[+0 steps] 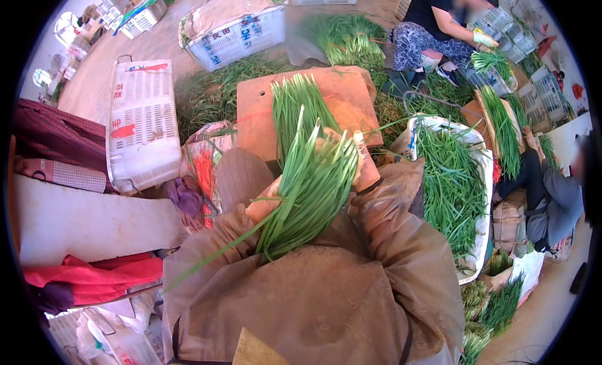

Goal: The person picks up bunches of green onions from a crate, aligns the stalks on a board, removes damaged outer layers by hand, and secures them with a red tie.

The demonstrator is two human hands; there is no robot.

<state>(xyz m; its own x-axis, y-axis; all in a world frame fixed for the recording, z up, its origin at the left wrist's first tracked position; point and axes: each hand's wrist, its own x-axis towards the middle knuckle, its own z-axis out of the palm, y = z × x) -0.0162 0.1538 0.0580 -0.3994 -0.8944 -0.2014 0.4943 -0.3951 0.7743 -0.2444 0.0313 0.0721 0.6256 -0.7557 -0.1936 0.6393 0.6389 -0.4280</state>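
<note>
A loose bunch of long green leafy stalks [310, 189], pale ends upward, lies across both my hands above my brown apron [313, 308]. My left hand [264, 202], in an orange covering, grips it from beneath at the left and is largely hidden by the leaves. My right hand [360, 158], similarly covered with pale wrapping at a fingertip, is curled at the bunch's upper right end. Behind them, more trimmed stalks [291, 95] rest on an orange board [251, 105]. Orange-red ties [204, 170] sit in a bag by my left knee.
A white crate of loose greens [451, 202] stands at my right, an upturned white crate [139, 126] at my left. More crates [232, 36] and greens [348, 39] lie ahead. One co-worker [439, 32] sits upper right, another [558, 189] at far right beside a stalk-laden board.
</note>
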